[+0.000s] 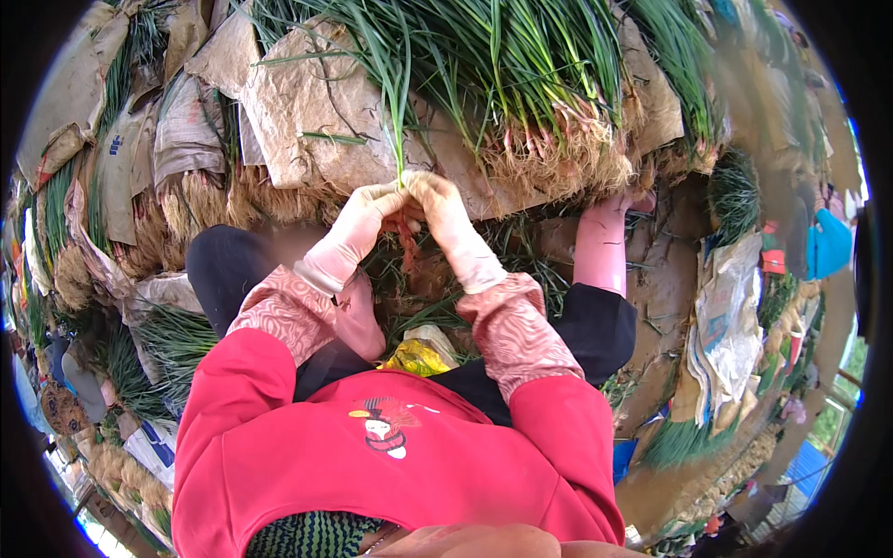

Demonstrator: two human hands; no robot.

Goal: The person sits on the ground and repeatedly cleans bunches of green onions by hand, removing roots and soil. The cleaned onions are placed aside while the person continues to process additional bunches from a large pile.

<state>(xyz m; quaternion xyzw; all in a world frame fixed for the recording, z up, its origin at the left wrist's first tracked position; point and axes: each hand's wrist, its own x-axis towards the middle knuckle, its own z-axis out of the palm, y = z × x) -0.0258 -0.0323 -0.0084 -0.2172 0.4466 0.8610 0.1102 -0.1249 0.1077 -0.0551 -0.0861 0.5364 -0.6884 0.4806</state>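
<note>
My left hand and my right hand, both in pale, thin gloves, meet at the middle of the view. Pinched between them is a small green onion plant, its leaves pointing away from me. Reddish bits hang under the fingers; whether they are roots or peeled skin I cannot tell. Beyond my hands lies a pale woven sack with a loose piece of green leaf on it. A thick pile of green onions, with pinkish stems and tan roots towards me, rests on the sacking to the right.
Rows of onions under woven sacks stretch along the left. Pink boots stand on either side of leaf litter. A yellow plastic bag lies between the legs. Folded white sacks lie at the right. Other people are at the far right edge.
</note>
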